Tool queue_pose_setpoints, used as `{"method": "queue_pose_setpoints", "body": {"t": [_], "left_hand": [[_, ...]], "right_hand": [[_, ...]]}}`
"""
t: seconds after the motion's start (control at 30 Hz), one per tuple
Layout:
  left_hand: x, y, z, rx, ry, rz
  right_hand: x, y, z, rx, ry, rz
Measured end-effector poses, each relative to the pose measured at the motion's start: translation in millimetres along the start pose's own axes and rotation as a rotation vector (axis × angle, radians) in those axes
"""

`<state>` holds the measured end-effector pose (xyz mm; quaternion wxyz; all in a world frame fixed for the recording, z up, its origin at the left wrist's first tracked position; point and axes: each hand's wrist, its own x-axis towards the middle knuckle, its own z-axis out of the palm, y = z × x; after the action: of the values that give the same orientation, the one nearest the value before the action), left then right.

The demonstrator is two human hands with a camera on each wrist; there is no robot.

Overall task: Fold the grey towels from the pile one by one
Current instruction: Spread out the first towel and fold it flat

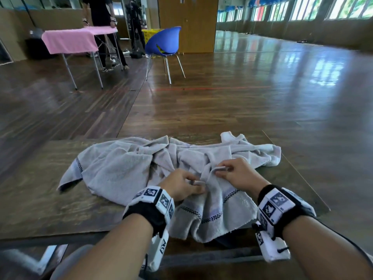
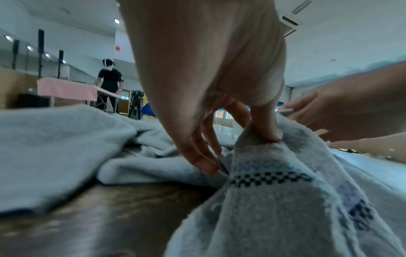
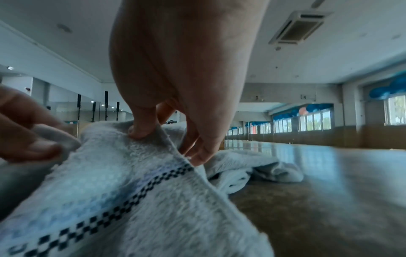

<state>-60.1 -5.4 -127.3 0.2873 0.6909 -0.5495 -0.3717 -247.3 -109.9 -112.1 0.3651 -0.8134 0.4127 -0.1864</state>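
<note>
A crumpled pile of grey towels lies across the wooden table. The nearest grey towel, with a black-and-white checkered band, hangs over the table's front edge. My left hand pinches this towel's top edge between thumb and fingers. Just to the right, my right hand pinches the same edge, lifting a small fold. The two hands are a short gap apart. The checkered band runs below my left fingers and also shows in the right wrist view.
Beyond the table lies a glossy wooden floor. A blue chair stands farther back in the middle. At the far left a person stands behind a table with a pink cloth. Bare tabletop shows right of the towels.
</note>
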Motion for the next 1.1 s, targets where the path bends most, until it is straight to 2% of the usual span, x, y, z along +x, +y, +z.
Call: {"method": "queue_pose_setpoints", "body": {"t": [0.13, 0.2, 0.3, 0.4, 0.47, 0.53, 0.6, 0.7, 0.8, 0.9, 0.97, 1.03, 1.1], "left_hand": [[19.6, 3.2, 8.4, -0.177, -0.004, 0.120], [30.5, 14.9, -3.7, -0.304, 0.069, 0.213], [60.3, 49.5, -44.3, -0.395, 0.230, 0.348], [101.5, 85.9, -94.0, -0.272, 0.397, 0.480], [123.5, 102.5, -123.8, -0.132, 0.467, 0.523], [141.3, 105.7, -146.8, 0.065, 0.521, 0.503], [151.4, 98.2, -162.6, 0.269, 0.609, 0.387], [151.3, 75.4, -177.7, 0.301, 0.771, 0.201], [144.9, 49.8, -180.9, 0.190, 0.866, 0.116], [143.9, 34.4, -178.5, -0.253, 0.800, 0.079], [146.6, 32.4, -177.4, -0.434, 0.745, 0.067], [150.2, 33.4, -177.8, -0.466, 0.748, 0.082], [151.5, 36.5, -180.8, -0.356, 0.802, 0.112]], "right_hand": [[25.2, -4.5, 7.7, 0.023, 0.014, -0.018], [40.2, -23.7, -2.4, 0.184, 0.038, -0.084], [78.3, -62.5, -30.9, 0.425, 0.148, -0.279], [128.5, -99.0, -62.3, 0.420, 0.246, -0.413], [159.9, -109.5, -83.4, 0.343, 0.267, -0.393], [184.4, -107.3, -102.5, 0.175, 0.248, -0.318], [201.5, -94.6, -115.7, -0.070, 0.241, -0.220], [214.8, -64.3, -123.7, -0.211, 0.381, -0.119], [217.9, -32.2, -124.8, -0.095, 0.512, -0.020], [217.9, -11.0, -118.4, 0.187, 0.569, 0.074], [220.3, -2.7, -114.4, 0.285, 0.527, 0.096], [222.4, 1.7, -112.6, 0.324, 0.471, 0.099], [221.9, 1.1, -113.9, 0.357, 0.475, 0.068]]}}
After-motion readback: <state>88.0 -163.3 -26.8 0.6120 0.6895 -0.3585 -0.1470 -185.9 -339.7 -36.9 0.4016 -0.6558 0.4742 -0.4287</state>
